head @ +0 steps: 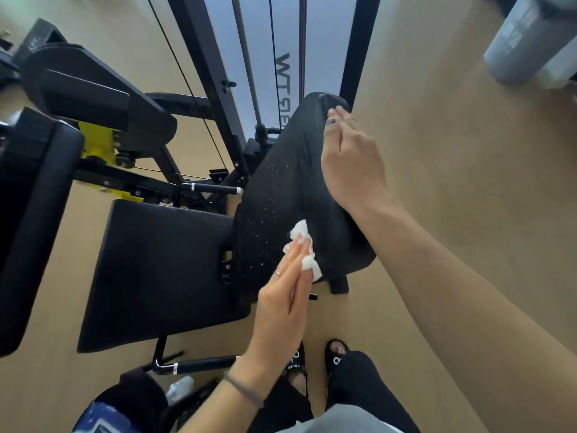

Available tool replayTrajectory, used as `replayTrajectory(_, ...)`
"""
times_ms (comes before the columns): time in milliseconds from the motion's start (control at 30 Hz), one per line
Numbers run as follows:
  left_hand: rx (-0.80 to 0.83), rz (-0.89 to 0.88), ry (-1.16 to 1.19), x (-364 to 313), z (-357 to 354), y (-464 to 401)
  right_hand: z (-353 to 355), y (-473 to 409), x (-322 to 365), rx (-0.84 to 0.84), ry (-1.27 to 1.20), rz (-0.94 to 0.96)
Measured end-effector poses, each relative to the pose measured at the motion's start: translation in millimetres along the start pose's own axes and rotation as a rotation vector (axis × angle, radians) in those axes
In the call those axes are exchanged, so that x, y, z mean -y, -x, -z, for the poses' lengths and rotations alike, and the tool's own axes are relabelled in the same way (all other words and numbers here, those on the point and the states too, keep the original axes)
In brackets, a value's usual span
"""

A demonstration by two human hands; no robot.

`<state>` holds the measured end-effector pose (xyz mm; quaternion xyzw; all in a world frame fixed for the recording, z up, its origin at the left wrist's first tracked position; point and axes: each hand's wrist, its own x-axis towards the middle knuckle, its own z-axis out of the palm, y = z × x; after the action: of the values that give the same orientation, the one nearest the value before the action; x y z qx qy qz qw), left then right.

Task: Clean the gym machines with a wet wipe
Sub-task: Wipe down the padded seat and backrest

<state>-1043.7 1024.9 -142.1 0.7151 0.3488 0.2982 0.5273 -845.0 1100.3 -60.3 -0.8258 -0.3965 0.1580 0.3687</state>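
Observation:
A black padded backrest (281, 195) of the gym machine stands in the middle, speckled with small droplets. My left hand (284, 304) presses a crumpled white wet wipe (301, 242) flat against the lower part of this pad with straight fingers. My right hand (349, 157) rests on the pad's upper right edge, fingers fairly straight along its top. The black seat pad (156, 270) lies to the left of the backrest.
The machine's black frame (199, 57) and cables rise behind the pads. Another black pad (34, 214) and a yellow part (96, 142) are at left. A grey object (530, 42) sits at top right. My sandalled feet (315, 360) stand on the tan floor below.

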Motion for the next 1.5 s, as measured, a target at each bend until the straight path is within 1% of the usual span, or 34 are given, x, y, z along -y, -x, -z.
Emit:
replayTrajectory(100,-0.073,0.153,0.022,8,-3,-43,1,0,1,0.024,0.038,0.041)
replayTrajectory(167,-0.147,0.264,-0.031,10,0,-77,2,1,1,0.024,0.015,0.033)
replayTrajectory(200,-0.164,0.284,-0.041,9,-1,-81,2,2,0,0.033,0.012,0.036)
replayTrajectory(267,-0.164,0.277,0.001,-1,-9,-59,1,3,-3,0.034,0.070,0.070)
replayTrajectory(333,-0.175,0.238,0.053,-13,-20,-15,0,4,-6,-0.001,0.141,0.107)
replayTrajectory(400,-0.206,0.197,0.076,-19,-28,15,-5,2,-9,0.014,0.140,0.111)
replayTrajectory(500,-0.190,0.224,0.055,-8,-22,-12,-13,-3,-10,0.041,0.107,0.102)
replayTrajectory(600,-0.218,0.356,0.004,5,-5,-78,-17,-7,-12,0.028,0.126,0.105)
replayTrajectory(633,-0.215,0.361,-0.011,1,-2,-90,-17,-8,-13,0.029,0.119,0.100)
replayTrajectory(700,-0.195,0.301,0.010,-17,-10,-84,-17,-8,-14,0.030,0.113,0.107)
replayTrajectory(800,-0.164,0.141,0.050,-46,-26,-38,-15,-8,-14,0.031,0.113,0.109)
replayTrajectory(867,-0.136,0.093,0.039,-45,-24,-34,-15,-7,-13,0.027,0.092,0.099)
replayTrajectory(1000,-0.069,0.105,-0.025,-26,-8,-107,-11,-7,-6,0.017,0.097,0.089)
replayTrajectory(1100,-0.071,0.094,-0.064,-7,-1,-173,-5,-9,-5,0.033,0.071,0.068)
replayTrajectory(1200,-0.059,0.162,-0.112,8,12,-219,-4,-12,-5,0.068,0.114,0.041)
replayTrajectory(1267,-0.011,0.164,-0.117,9,21,-215,-5,-21,-2,0.121,0.145,0.017)
replayTrajectory(1333,0.034,0.133,-0.083,13,27,-186,-7,-38,5,0.147,0.138,-0.019)
replayTrajectory(1433,0.075,0.084,-0.046,19,28,-141,-10,-56,15,0.108,0.180,-0.059)
replayTrajectory(1500,0.078,0.068,-0.044,27,28,-157,-13,-57,17,0.100,0.221,-0.068)
